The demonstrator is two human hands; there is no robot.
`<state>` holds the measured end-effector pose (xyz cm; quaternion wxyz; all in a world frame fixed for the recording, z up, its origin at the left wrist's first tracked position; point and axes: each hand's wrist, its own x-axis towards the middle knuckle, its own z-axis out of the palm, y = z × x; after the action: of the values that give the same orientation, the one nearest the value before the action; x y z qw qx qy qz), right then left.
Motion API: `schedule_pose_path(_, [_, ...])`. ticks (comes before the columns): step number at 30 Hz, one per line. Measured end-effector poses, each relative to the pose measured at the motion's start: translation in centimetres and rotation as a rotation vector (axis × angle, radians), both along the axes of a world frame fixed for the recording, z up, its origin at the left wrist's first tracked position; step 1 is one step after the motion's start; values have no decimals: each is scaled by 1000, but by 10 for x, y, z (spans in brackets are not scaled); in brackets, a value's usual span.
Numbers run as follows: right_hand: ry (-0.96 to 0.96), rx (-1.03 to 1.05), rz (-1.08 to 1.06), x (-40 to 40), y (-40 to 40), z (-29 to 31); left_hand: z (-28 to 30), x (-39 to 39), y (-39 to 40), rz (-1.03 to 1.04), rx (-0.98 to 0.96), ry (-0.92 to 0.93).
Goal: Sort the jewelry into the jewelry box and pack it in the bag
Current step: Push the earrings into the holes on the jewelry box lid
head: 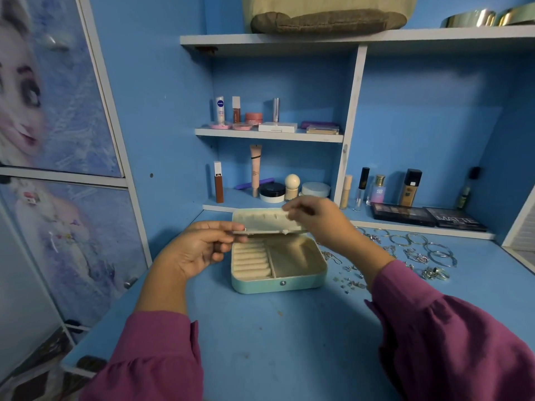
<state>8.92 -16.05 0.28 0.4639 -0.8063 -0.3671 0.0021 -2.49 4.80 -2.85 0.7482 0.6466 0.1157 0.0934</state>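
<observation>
Both forearms clothed in long sleeves — left sleeve (156,357), right sleeve (451,334). Fabric magenta-purple, plain, no print visible. Cut loose and full, gathered into a narrower band at each cuff — small pleats show where the cloth bunches. Both hands bare: left hand (199,250), right hand (321,221). No rings or bracelets visible.

Single head-worn wide-angle view, looking forward and down from close above the blue bench (260,328). Both hands (199,250) lie near frame centre; sleeves enter at 5 and 7 o'clock. Shelves (269,135) fill 12 o'clock, with straight edges bowing toward the margins.
</observation>
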Motion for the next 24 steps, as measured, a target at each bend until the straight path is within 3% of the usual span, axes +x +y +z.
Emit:
schedule_pose_path(4, [30, 31, -155, 16, -32, -4, -1, 6, -5, 75, 24, -50])
schedule_pose_path(12, [127, -399, -46, 17, -48, -28, -10, 29, -12, 366, 121, -195])
schedule_pose_path(17, [144, -354, -31, 13, -49, -26, -11, 38, -21, 441, 182, -303])
schedule_pose_path(24, [197, -309, 0, 13, -57, -25, -16, 46, -24, 457, 179, -306])
